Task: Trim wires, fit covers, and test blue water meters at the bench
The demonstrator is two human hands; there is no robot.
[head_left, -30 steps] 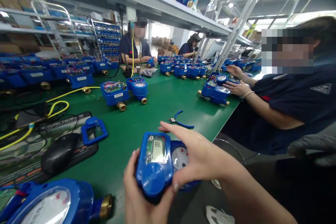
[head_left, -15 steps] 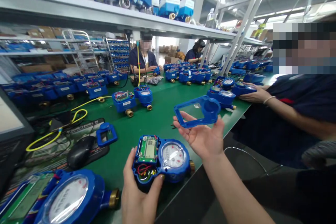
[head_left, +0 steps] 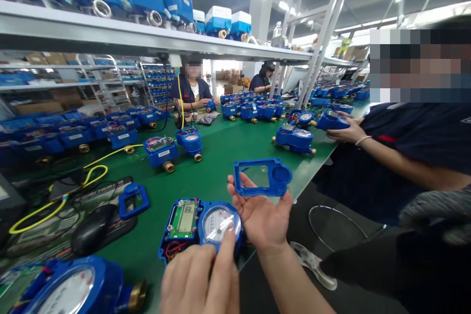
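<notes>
holding the cover (head_left: pixel 271 176) in the right hand (head_left: pixel 264 216) while the left hand (head_left: pixel 200 277) points at the meter (head_left: pixel 199 225)

the right hand is palm up and half open, the cover held between thumb and fingers; the left hand has its index finger straight over the dial (head_left: pixel 215 223), the others curled. the meter rests on the counter (head_left: pixel 213 176) close to its edge. it seems best to keep the meter steady, grip the cover by its rim to spare its window, and keep the red wires (head_left: pixel 172 249) tucked inside. the left thumb is hidden, so i cannot tell whether that hand grips anything or whether its fingertip touches the dial; it also blocks the meter's near side. which face of the cover is up is unclear.
</notes>
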